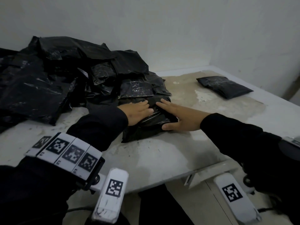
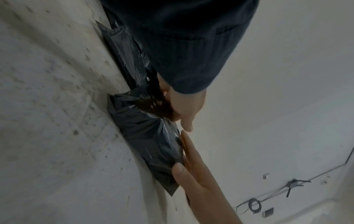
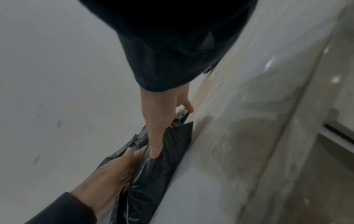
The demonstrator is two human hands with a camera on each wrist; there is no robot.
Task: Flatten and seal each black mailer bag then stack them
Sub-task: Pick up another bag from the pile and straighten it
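Black mailer bag [image 1: 151, 122] lies flat under both hands' straight fingers [image 1: 164, 105].

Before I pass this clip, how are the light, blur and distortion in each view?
Head view: dim, soft, table edges bowed, sheen on the pile. Left wrist view: dim, tilted, left hand and bag soft. Right wrist view: dim, tilted, table streaked with blur, right hand fairly clear.
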